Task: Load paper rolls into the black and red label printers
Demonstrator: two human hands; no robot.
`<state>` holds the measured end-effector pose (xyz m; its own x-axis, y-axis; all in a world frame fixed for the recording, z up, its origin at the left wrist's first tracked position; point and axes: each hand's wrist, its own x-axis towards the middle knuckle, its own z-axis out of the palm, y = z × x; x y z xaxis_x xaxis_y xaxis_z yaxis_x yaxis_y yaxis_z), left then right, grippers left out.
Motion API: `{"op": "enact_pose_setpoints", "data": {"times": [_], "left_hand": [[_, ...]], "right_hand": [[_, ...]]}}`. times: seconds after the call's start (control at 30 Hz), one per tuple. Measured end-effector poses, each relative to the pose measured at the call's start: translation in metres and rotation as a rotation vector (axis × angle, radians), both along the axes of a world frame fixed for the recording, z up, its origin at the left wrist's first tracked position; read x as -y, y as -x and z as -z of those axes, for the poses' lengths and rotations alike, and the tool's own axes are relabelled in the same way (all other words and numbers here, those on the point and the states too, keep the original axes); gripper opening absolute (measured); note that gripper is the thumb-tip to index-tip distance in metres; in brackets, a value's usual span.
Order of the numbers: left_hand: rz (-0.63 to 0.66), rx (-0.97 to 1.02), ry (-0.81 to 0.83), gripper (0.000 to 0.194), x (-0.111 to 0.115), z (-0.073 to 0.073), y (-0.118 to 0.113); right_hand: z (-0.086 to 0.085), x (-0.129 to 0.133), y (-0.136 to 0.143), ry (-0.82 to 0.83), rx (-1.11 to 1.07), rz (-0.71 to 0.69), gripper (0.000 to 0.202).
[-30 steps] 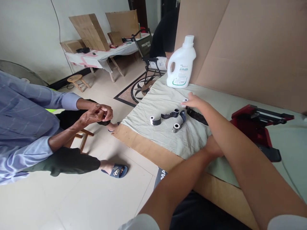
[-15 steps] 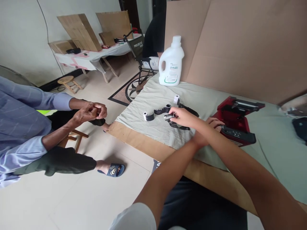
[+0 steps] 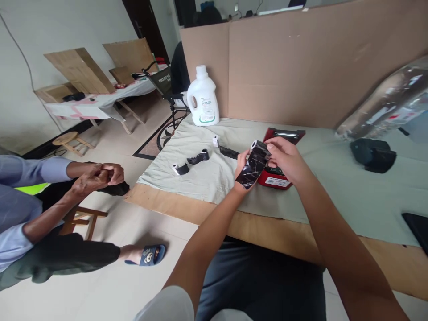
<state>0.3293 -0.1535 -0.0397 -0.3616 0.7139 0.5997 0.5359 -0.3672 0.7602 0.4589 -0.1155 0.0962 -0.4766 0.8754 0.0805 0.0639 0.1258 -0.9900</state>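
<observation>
A paper roll with a loose black strip (image 3: 252, 168) is up in front of me, the strip hanging over my left wrist. My left hand (image 3: 241, 164) is closed around it from behind, its fingers partly hidden by the strip. My right hand (image 3: 284, 156) pinches the roll's right side. Just behind my hands stands a red printer-like device (image 3: 274, 182), its lid raised. To the left on the cloth lie a white-ended roll with black paper (image 3: 182, 169), a second black roll (image 3: 198, 157) with its strip unwound, and another roll (image 3: 216, 141) trailing a dark strip.
A white detergent jug (image 3: 203, 100) stands at the table's back left before a cardboard panel (image 3: 284, 76). To the right are a black object (image 3: 372, 154) and a plastic-wrapped bundle (image 3: 391, 104). A seated person's clasped hands (image 3: 98, 177) are at the left, off the table.
My left hand has left the red device and now holds the paper roll with my right hand. The roll has been lifted and moved rightward in front of the device. The view has turned right.
</observation>
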Motion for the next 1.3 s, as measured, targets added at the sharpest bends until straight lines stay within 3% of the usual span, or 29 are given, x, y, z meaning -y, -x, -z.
{"op": "enact_pose_setpoints", "data": {"times": [0.1,0.3,0.43,0.53,0.67,0.77,0.9,1.1,1.3], "left_hand": [[-0.038,-0.05,-0.083,0.09,-0.001,-0.007,0.0],[-0.034,-0.145,-0.03,0.076,0.013,-0.026,-0.009],[-0.044,-0.091,0.026,0.085,0.015,-0.024,-0.015],[-0.034,-0.107,0.017,0.07,0.013,-0.022,-0.016],[-0.043,-0.304,-0.074,0.035,0.015,-0.025,-0.015],[-0.011,-0.489,-0.075,0.024,0.019,-0.027,-0.017],[0.091,-0.593,-0.092,0.025,0.02,-0.024,-0.024],[0.086,-0.583,-0.102,0.023,0.02,-0.018,-0.03],[0.106,-0.568,-0.099,0.028,0.023,-0.022,-0.031]], "right_hand": [[0.006,-0.005,-0.014,-0.043,0.17,0.06,0.03],[0.007,-0.004,-0.022,-0.194,0.365,-0.139,0.017],[-0.004,-0.009,-0.025,-0.275,0.486,-0.252,0.019],[-0.012,-0.022,-0.031,-0.315,0.516,-0.316,0.017],[-0.017,-0.046,-0.05,-0.401,0.623,-0.158,0.022],[-0.013,-0.06,-0.06,-0.419,0.771,-0.079,0.026],[0.001,-0.067,-0.055,-0.466,0.904,-0.13,0.025],[0.022,-0.075,-0.038,-0.584,1.076,-0.074,0.032],[0.013,-0.08,-0.061,-0.426,0.901,-0.11,0.025]]}}
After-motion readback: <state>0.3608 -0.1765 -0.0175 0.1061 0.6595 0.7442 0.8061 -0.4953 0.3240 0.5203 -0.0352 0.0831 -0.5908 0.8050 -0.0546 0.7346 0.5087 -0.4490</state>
